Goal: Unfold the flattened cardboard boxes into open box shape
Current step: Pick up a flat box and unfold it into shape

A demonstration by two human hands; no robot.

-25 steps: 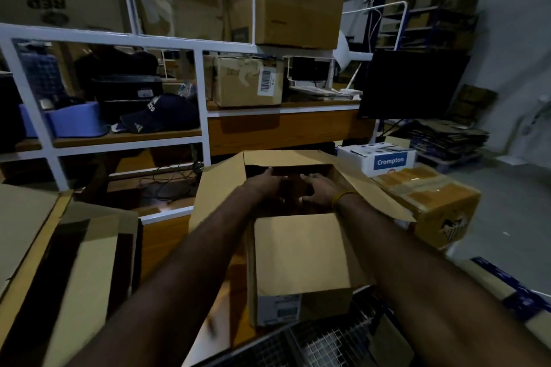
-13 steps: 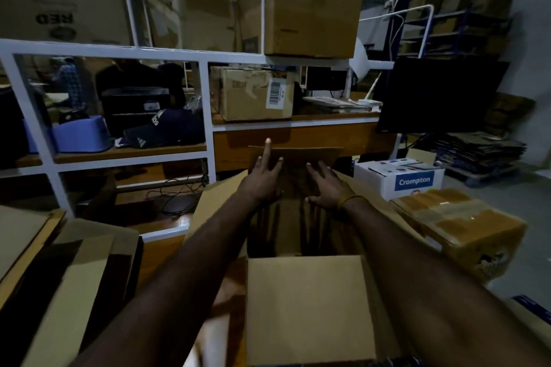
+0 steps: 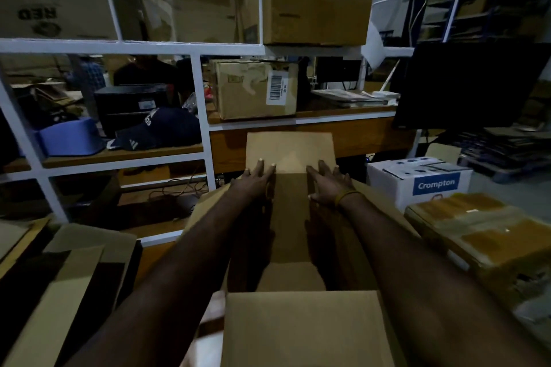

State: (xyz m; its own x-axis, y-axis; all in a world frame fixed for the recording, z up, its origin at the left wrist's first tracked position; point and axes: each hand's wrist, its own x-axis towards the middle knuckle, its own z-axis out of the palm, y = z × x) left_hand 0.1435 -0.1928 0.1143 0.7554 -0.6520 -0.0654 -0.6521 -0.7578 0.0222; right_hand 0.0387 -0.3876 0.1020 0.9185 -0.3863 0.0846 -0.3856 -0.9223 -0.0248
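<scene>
Box in work: one cardboard box (image 3: 298, 247) stands just in front of the person, already opened into box shape, its top open.
Far flap: one far flap (image 3: 289, 152) stands upright behind the fingertips.
Near flap: one near flap (image 3: 301, 328) lies toward the person.
Left hand (image 3: 256, 180): fingers straight, pressing flat at the base of the far flap; it grips nothing.
Right hand (image 3: 328, 182): also flat with straight fingers, on the same fold line.
Progress: I judge this box nearly done; only the flaps need setting.
Still flat: some flattened cardboard (image 3: 59, 283) lies at the left; I cannot count the sheets.
Other boxes: one white Crompton box (image 3: 417, 182) and one taped carton (image 3: 483, 235) at the right.
</scene>
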